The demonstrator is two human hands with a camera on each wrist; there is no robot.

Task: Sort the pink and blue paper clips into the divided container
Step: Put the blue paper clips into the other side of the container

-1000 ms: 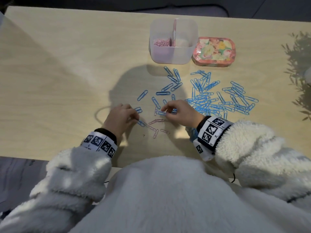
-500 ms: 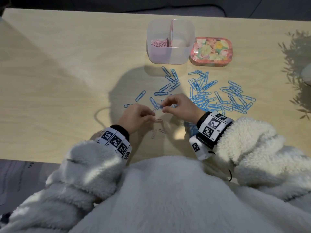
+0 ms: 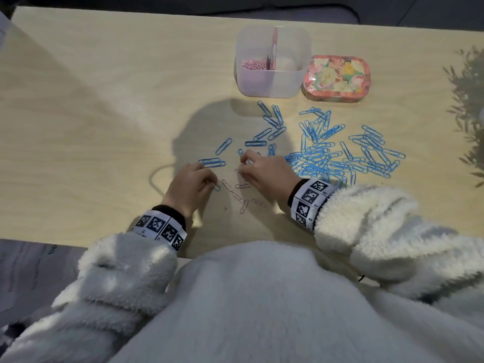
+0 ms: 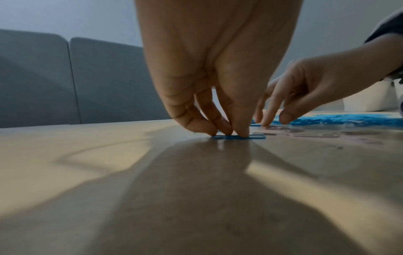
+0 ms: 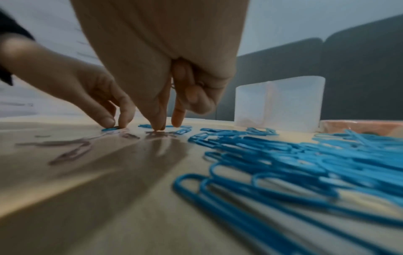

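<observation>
On the tabletop (image 3: 78, 100) near the front edge, both hands are down among the last loose pink clips (image 3: 237, 196). Left hand (image 3: 190, 188): fingertips (image 4: 241, 132) bunched and pressing a blue clip (image 4: 238, 137) flat, not lifted. Right hand (image 3: 264, 174): thumb and forefinger tips on the surface at a pink clip (image 3: 239, 172), looks like a pinch forming, but the wrist view is blurred so I can't tell if it actually has hold.

Divided container (image 3: 272, 82) sits at the far side, well apart from the hands; pink clips already in its left compartment, right one looks empty. Big blue clip pile (image 3: 340, 158) lies just right of the right hand.

Risks:
- Clips lie flat on a smooth top, so fingertips may slide them instead of getting under.
- Pink clips sit in the hand shadow with low contrast, easy to miss one.
- Right wrist is near the blue pile; a sweep could drag blues into the pink group.
- Blue clips overlap and may hook together, coming up as a chain.
- Long carry to the container: drop, or wrong side of the divider.
</observation>
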